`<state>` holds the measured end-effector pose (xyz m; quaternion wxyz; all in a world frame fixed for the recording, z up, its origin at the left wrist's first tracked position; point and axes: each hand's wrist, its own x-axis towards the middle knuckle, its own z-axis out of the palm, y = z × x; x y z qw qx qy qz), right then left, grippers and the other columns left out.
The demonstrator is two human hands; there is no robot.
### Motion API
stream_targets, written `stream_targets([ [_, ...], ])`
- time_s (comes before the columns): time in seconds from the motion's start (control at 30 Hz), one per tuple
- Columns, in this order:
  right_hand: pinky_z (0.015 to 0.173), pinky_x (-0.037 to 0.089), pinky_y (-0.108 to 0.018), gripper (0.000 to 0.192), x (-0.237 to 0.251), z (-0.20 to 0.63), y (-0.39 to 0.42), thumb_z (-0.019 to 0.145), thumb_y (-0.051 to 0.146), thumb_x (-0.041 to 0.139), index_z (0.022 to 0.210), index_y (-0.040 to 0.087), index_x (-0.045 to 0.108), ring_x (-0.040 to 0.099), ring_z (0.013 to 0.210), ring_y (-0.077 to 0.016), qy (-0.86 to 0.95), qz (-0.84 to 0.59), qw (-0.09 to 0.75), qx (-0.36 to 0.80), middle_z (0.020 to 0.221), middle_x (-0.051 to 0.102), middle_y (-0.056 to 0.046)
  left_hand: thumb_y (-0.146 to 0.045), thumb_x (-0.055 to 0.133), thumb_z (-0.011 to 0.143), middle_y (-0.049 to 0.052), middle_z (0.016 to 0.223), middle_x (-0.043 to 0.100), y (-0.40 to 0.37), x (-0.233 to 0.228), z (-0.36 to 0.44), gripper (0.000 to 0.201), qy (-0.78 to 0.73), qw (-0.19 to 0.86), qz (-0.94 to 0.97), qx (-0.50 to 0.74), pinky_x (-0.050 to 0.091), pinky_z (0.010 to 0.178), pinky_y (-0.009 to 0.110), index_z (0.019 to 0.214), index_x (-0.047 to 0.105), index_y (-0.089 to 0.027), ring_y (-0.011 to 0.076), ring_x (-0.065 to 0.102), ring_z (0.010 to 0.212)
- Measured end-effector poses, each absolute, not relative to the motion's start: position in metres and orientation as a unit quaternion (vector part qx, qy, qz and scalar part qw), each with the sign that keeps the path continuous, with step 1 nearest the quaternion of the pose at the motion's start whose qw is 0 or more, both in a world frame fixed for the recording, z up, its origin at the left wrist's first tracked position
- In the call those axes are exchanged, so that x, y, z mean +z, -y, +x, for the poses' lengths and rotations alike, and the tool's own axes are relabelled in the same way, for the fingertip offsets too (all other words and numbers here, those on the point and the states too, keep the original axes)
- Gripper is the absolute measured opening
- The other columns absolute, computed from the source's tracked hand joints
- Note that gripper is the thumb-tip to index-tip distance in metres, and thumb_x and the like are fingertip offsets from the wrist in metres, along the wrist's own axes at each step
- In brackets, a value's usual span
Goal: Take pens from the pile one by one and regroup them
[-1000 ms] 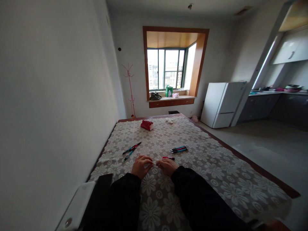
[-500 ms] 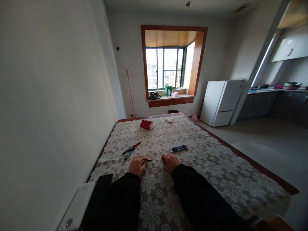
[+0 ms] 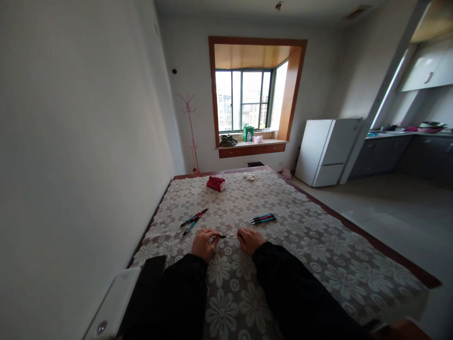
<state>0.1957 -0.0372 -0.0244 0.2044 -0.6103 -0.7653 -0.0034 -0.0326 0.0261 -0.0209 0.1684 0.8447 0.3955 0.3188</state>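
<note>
Both our forearms in black sleeves reach forward, hands low on the floral tablecloth (image 3: 318,264). Our left hand (image 3: 203,243) is curled, fingers pinched shut on a small dark pen part (image 3: 221,236) whose long axis lies left-right, tip pointing toward our right hand (image 3: 250,240). Right hand is curled knuckles-up just beside that tip; can't tell if it grips anything. Beyond, loose pens (image 3: 193,221) lie diagonally at left, a pen bundle (image 3: 262,218) at right. Farther off: red tissue pack (image 3: 216,183).
</note>
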Motion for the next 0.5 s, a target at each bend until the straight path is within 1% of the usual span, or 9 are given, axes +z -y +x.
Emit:
stream_targets([
  [0.37,0.072,0.036,-0.025,0.016,-0.0212,0.1956,0.0384,0.089,0.02,0.043,0.09,0.019,0.058,0.056,0.082,-0.0158,0.76,-0.615,0.209,0.013,0.088,0.063,-0.004,-0.025,0.056,0.081,0.005,0.095,0.07,-0.0248,-0.0195,-0.0327,0.021,-0.385,0.167,0.846,0.329,0.044,0.089,0.035,0.092,0.073,-0.025,0.0209,0.058,0.097],
  [0.5,0.07,0.036,-0.025,0.016,-0.0189,0.1946,0.0395,0.089,0.021,0.043,0.09,0.019,0.058,0.056,0.081,-0.016,0.756,-0.621,0.205,0.016,0.088,0.063,-0.005,-0.024,0.057,0.081,0.003,0.094,0.07,-0.0238,-0.0172,-0.0325,0.02,-0.374,0.167,0.851,0.327,0.044,0.089,0.034,0.093,0.073,-0.026,0.0201,0.059,0.096],
])
